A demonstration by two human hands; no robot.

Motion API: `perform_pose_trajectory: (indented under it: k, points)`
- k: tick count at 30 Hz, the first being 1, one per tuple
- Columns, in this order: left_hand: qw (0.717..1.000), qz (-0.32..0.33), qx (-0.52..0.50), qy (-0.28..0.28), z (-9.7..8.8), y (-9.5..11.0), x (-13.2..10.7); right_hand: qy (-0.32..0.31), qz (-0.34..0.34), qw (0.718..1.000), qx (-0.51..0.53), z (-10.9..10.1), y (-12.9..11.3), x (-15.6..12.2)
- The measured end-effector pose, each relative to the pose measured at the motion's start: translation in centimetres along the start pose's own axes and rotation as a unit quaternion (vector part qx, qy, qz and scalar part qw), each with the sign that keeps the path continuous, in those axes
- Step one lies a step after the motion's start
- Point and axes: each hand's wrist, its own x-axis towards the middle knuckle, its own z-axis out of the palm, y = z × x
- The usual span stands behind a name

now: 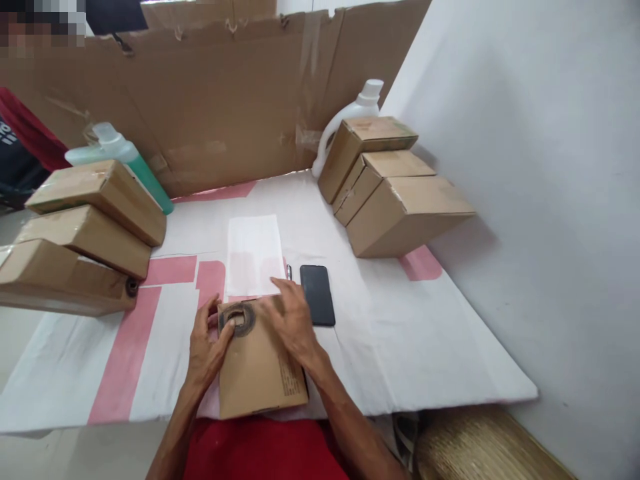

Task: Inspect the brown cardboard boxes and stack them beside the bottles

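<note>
A small brown cardboard box (pixel 260 373) lies at the table's front edge, with a block of small print near its right side. My left hand (pixel 206 347) grips its upper left corner, thumb on top and fingers at the side. Beside that thumb is a dark ring (pixel 245 320) with a light middle; I cannot tell whether it is a loose roll or part of the box. My right hand (pixel 293 320) is open over the box's upper right corner, fingers apart and slightly blurred. Just beyond lies a white sheet of paper (pixel 254 250).
A black phone (pixel 317 295) and a pen (pixel 289 272) lie right of the paper. Cardboard boxes (pixel 400 220) and a white jug (pixel 367 100) stand at right; more boxes (pixel 85 233) and a green-liquid bottle (pixel 145 173) at left. A cardboard partition (pixel 215 100) closes the back.
</note>
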Motion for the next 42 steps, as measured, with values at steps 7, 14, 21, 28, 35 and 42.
perform_pose_trajectory:
  k: [7, 14, 21, 28, 35, 42]
  points:
    - [0.995, -0.017, -0.052, -0.089, -0.9, -1.2, -3.2, -0.150, 0.190, 0.948, -0.205, -2.9, 2.8, 1.0]
    - [0.995, -0.007, -0.011, -0.101, -0.5, -0.2, -5.1, -0.157, 0.176, 0.960, -0.154, -2.8, 3.7, 1.9]
    - [0.994, 0.035, 0.004, -0.105, 1.6, -0.1, -4.0, 0.053, 0.142, 0.938, 0.313, -5.2, 1.7, 0.7]
    - [0.991, 0.049, -0.020, -0.123, 3.8, 0.2, -2.3, -0.042, 0.113, 0.931, 0.344, -0.5, -1.0, -1.0]
    - [0.992, 0.057, -0.014, -0.111, 3.9, -0.3, -2.2, -0.056, 0.027, 0.964, 0.259, -0.2, -0.5, -0.7]
    - [0.992, 0.039, -0.021, -0.120, 3.7, -0.1, -2.2, -0.025, 0.096, 0.967, 0.233, -0.7, 0.1, -0.6]
